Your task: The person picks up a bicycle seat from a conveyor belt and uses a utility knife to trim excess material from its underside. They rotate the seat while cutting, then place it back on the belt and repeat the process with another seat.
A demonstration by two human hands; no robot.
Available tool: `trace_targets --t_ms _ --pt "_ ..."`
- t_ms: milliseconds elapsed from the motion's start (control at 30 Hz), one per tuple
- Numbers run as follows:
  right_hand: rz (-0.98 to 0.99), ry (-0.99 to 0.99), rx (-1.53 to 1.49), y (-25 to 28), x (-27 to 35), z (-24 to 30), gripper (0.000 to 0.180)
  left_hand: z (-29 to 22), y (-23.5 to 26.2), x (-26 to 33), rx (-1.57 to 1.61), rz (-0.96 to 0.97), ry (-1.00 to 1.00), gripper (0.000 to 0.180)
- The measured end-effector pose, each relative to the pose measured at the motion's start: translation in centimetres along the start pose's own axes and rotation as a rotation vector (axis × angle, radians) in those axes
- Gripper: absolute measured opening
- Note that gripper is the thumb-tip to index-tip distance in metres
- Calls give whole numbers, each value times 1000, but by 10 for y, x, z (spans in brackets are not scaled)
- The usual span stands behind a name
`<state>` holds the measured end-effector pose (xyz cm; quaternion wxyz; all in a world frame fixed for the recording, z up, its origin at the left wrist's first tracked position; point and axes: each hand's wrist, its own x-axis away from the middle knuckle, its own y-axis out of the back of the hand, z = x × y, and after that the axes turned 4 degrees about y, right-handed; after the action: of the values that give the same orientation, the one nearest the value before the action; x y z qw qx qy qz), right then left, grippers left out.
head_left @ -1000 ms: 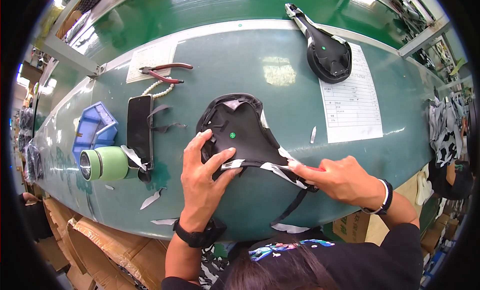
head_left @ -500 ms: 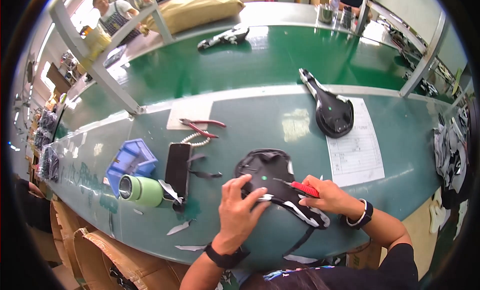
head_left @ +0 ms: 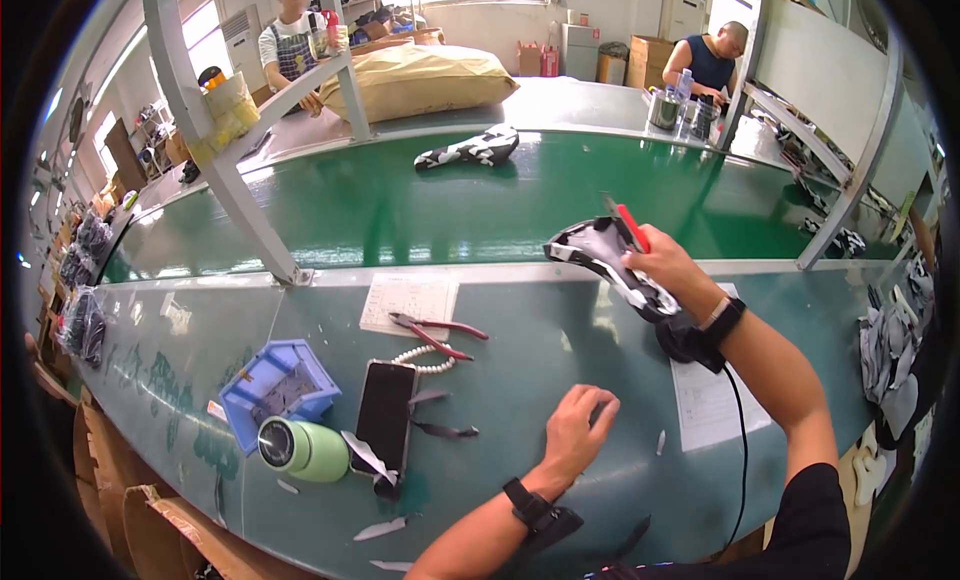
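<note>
The right hand point(head_left: 672, 270) is lifted off the bench and closed around a black-and-white patterned bicycle saddle cover point(head_left: 605, 263), with a red-handled cutter point(head_left: 630, 227) pinched in the same grip and sticking up past the fingers. The cover's long axis runs from the upper left down to the right, toward the wrist, and it hangs over the seam between the grey-green workbench point(head_left: 520, 380) and the green conveyor belt point(head_left: 400, 205) beyond it. The left hand point(head_left: 580, 425) rests low on the bench, fingers loosely curled and holding nothing, well apart from the cover and below it, so the right hand alone has it.

Under the right wrist sits a second black saddle point(head_left: 688, 338) on a white paper sheet point(head_left: 712, 400). To the left lie red-handled pliers point(head_left: 438, 332) on another sheet, a black phone point(head_left: 386, 415), and a pale green flask point(head_left: 303, 450) on its side, touching a blue parts bin point(head_left: 278, 385); what the bin holds I cannot make out. Trimmed scraps point(head_left: 380, 528) dot the near edge. Out on the belt a finished patterned saddle point(head_left: 468, 148) lies crosswise, far from both hands.
</note>
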<state>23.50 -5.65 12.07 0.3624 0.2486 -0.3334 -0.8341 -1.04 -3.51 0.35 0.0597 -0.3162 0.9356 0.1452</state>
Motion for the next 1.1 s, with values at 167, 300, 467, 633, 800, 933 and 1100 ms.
trace_targets --t_ms 167,300,467,633,800,933,1100 --pt "119 37 -385 -93 -118 59 34 7 7 6 -43 36 3 11" --pt "36 23 -993 -170 -206 58 30 11 6 11 19 147 -25 11" --pt "-68 -166 -933 -222 -260 14 32 3 8 11 40 89 24 12" --pt "-128 -217 -860 -228 -317 -34 35 -8 18 6 95 71 98 8" --pt "-64 -209 -1012 -243 -367 -26 41 0 26 -5 254 73 155 8" --pt "-55 -322 -829 -239 -390 -14 40 1 28 -3 420 59 286 9" --pt "-337 38 -826 -253 -385 -41 26 0 25 -2 401 72 263 9"
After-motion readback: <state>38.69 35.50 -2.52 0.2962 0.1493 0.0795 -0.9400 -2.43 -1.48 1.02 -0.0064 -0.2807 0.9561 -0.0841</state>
